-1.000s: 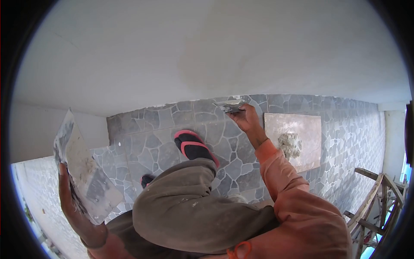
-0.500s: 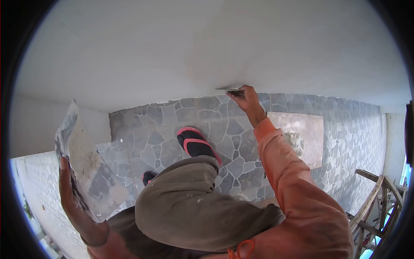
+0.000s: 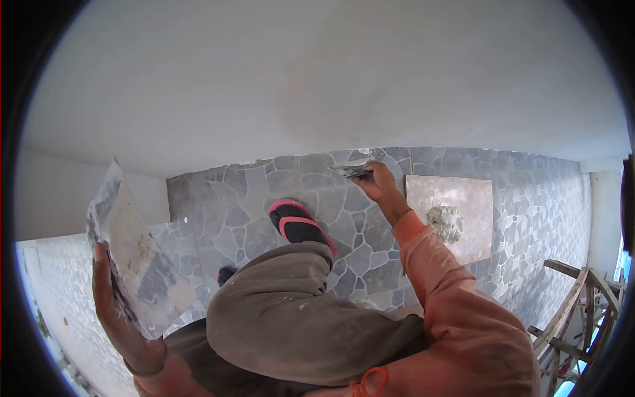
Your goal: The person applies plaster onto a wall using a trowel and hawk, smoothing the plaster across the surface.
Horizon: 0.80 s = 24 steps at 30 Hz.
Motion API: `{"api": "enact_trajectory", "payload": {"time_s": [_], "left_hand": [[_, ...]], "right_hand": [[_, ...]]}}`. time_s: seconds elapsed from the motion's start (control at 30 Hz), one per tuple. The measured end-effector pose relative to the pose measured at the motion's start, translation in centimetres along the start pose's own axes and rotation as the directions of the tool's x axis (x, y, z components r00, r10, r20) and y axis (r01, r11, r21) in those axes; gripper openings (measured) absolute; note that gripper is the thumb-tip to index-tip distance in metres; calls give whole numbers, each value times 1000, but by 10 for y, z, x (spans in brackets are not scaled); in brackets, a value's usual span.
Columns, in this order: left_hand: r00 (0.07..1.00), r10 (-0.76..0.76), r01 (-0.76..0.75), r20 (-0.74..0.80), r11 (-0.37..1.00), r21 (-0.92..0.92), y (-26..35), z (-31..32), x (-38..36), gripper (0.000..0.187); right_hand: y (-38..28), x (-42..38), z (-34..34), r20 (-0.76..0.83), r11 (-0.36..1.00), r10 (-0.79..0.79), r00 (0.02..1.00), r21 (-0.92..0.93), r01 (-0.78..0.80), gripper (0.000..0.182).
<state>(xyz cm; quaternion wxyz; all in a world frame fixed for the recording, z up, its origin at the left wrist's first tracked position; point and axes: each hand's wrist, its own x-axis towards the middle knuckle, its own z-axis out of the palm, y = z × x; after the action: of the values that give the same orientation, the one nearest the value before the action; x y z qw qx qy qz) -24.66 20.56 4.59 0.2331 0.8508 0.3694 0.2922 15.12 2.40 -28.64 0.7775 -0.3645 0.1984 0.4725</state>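
Note:
On the left, my left hand (image 3: 106,291) holds a wide flat plate (image 3: 142,258) smeared with white and grey plaster, its thumb along the near edge. My right hand (image 3: 380,184) grips a small metal trowel (image 3: 350,169) with pale paste on its blade. The trowel shows over the floor strip just below the pale wall (image 3: 198,79). A darker, damp-looking patch (image 3: 344,86) marks the wall above it.
A square board (image 3: 476,212) with a lump of plaster (image 3: 445,223) lies on the stone-patterned floor (image 3: 370,225), right of my forearm. Wooden trestles (image 3: 582,304) stand at the lower right. My sandalled foot (image 3: 301,225) is near the wall's base.
My right hand and the trowel have moved down, away from the wall surface. The blade's pasty face now shows more. My left hand has barely moved.

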Motion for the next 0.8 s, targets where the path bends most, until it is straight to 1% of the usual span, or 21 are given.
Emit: {"api": "enact_trajectory", "payload": {"time_s": [0.1,0.2,0.23,0.27,0.3,0.33,0.37,0.4,0.43,0.47,0.53,0.57,0.6,0.7,0.8], "left_hand": [[998,65,-67,25,995,73,1,-1,1,65],[996,88,-91,31,986,140,3,0,3,65],[996,91,-94,27,984,150,2,0,2,65],[995,93,-96,24,983,160,0,0,2,65],[994,105,-107,20,981,162,-2,-1,2,65],[995,95,-97,18,984,148,-2,-1,2,65],[996,85,-86,16,987,135,-2,-1,2,64],[999,52,-53,14,993,107,2,0,2,64],[999,47,-48,12,994,95,4,1,3,63],[999,42,-43,10,996,83,6,1,4,62],[998,66,-67,16,994,83,6,1,3,59],[997,70,-71,21,995,77,6,1,3,58],[998,57,-59,23,996,64,5,0,3,57],[1000,29,-29,8,999,25,4,-1,2,53],[999,29,-29,-16,999,20,5,0,1,51]], "right_hand": [[20,36,-12,-116,1000,-30,993,7,31,43],[23,61,-5,-91,995,-99,991,19,101,42],[21,66,-3,25,928,-178,984,-329,176,41],[17,69,-4,161,737,-210,964,-623,264,40],[15,69,1,299,449,-191,935,-821,354,39],[15,70,6,181,722,-222,958,-631,286,39],[14,72,13,58,908,-210,976,-357,217,38],[12,72,19,-53,987,-159,986,-35,158,38],[10,84,7,65,929,-243,968,-272,251,38],[10,94,-6,198,806,-291,936,-477,351,39],[10,79,-4,243,820,-293,925,-434,374,39],[0,39,26,161,938,-263,951,-187,291,40],[-5,12,45,95,976,-212,973,80,205,40],[-11,-11,32,122,958,-263,957,147,245,39],[-4,-1,11,41,988,-140,989,66,137,41]]}}
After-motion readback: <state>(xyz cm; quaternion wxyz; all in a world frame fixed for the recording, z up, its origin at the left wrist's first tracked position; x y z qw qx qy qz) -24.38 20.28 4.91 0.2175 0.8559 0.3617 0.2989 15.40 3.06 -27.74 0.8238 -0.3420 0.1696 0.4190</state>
